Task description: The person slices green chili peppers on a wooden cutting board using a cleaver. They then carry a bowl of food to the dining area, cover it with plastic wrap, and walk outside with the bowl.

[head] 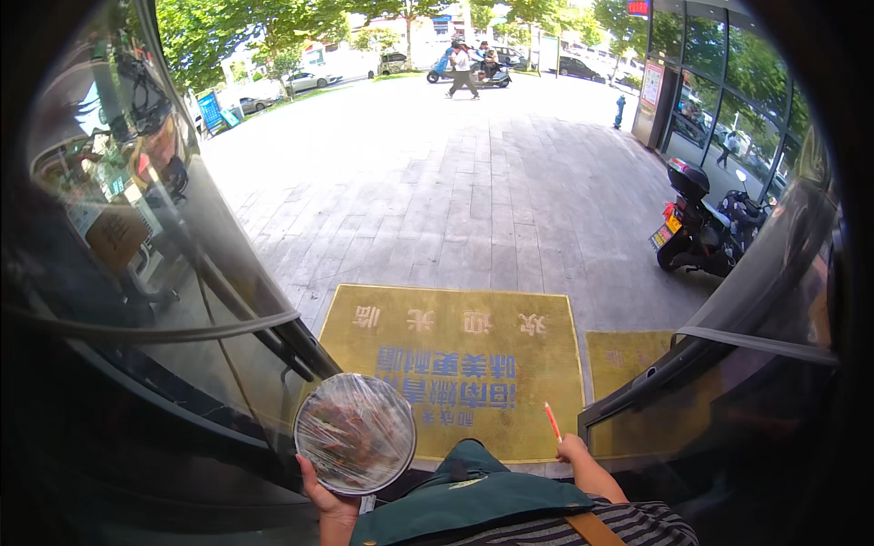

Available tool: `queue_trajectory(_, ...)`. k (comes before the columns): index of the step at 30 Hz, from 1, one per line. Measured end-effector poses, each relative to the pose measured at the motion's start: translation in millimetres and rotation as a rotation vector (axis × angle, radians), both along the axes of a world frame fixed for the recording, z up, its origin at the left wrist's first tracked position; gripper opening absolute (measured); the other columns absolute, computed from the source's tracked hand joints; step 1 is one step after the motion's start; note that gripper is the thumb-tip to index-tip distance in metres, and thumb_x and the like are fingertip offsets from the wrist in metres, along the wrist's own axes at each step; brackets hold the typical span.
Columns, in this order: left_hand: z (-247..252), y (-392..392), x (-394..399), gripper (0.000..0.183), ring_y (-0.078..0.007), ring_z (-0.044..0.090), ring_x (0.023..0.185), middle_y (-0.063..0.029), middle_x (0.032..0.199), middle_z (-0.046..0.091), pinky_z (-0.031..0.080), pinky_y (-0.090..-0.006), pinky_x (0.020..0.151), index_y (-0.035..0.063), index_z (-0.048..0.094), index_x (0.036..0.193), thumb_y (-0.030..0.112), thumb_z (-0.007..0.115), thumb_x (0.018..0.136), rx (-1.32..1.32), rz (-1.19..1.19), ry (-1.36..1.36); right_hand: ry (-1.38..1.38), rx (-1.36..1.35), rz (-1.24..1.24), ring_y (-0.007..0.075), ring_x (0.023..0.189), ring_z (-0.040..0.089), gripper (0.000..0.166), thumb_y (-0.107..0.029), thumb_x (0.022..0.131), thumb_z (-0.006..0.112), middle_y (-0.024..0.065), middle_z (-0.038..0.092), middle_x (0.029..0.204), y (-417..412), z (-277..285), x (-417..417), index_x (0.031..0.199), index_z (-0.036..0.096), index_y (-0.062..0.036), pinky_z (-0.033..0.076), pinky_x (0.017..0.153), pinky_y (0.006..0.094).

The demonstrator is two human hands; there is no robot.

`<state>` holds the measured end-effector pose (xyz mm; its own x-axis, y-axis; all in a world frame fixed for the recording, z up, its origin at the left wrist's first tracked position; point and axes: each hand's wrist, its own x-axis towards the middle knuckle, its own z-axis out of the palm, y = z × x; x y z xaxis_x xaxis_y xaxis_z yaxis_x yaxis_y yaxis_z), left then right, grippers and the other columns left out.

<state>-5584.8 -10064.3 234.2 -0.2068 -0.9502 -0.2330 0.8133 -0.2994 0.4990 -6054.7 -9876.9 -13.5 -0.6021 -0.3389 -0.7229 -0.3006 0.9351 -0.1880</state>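
At the lower left, my left hand (328, 497) holds a round bowl (355, 434) of food covered in clear plastic film, its thumb along the rim. Reddish-brown food shows dimly through the wrinkled film; the fingers are hidden under the bowl. My right hand (572, 448), low and right of centre, is closed around a thin red and white stick-like item (552, 421) that points forward. A dark green apron (464, 508) over a striped sleeve covers my front.
Door frames (635, 389) with clear plastic stand on both sides. A yellow doormat (546, 382) bearing writing lies ahead, then grey paving (437, 205). A parked scooter (703, 235) stands at right. Farther off, a person (462, 68) walks near more scooters.
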Motion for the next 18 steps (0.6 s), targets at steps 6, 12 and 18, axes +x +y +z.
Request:
queue_trajectory(6, -18, -146, -65, 0.067, -0.0312, 0.052, 0.116, -0.0097, 0.132, 0.053, 0.043, -0.0486, 0.099, 0.0086, 0.047, 0.135, 0.058, 0.053, 0.090, 0.003, -0.049, 0.050, 0.076, 0.332, -0.075, 0.0309, 0.091, 0.066, 0.027, -0.030, 0.078, 0.065, 0.0153, 0.070, 0.093, 107, -126, -13, 0.087, 0.074, -0.0055, 0.053, 0.074, 0.0408)
queue_trajectory(12, -97, -296, -134, 0.071, -0.0319, 0.050, 0.119, -0.0107, 0.134, 0.051, 0.041, -0.0501, 0.101, 0.0089, 0.043, 0.139, 0.059, 0.053, 0.089, -0.024, 0.079, 0.080, 0.441, 0.225, 0.125, 0.0274, 0.096, 0.067, 0.033, -0.037, 0.077, 0.066, 0.0149, 0.071, 0.096, -121, -176, -112, 0.092, 0.075, -0.0092, 0.053, 0.080, 0.0428)
queue_trajectory(18, -131, -436, -170, 0.073, -0.0336, 0.050, 0.120, -0.0116, 0.135, 0.051, 0.040, -0.0500, 0.103, 0.0069, 0.044, 0.138, 0.060, 0.051, 0.089, 0.050, 0.204, 0.030, 0.082, -0.311, 0.156, 0.0193, 0.067, 0.071, 0.019, -0.017, 0.082, 0.054, 0.0095, 0.071, 0.074, -602, -86, -208, 0.093, 0.065, -0.0063, 0.054, 0.068, 0.0344)
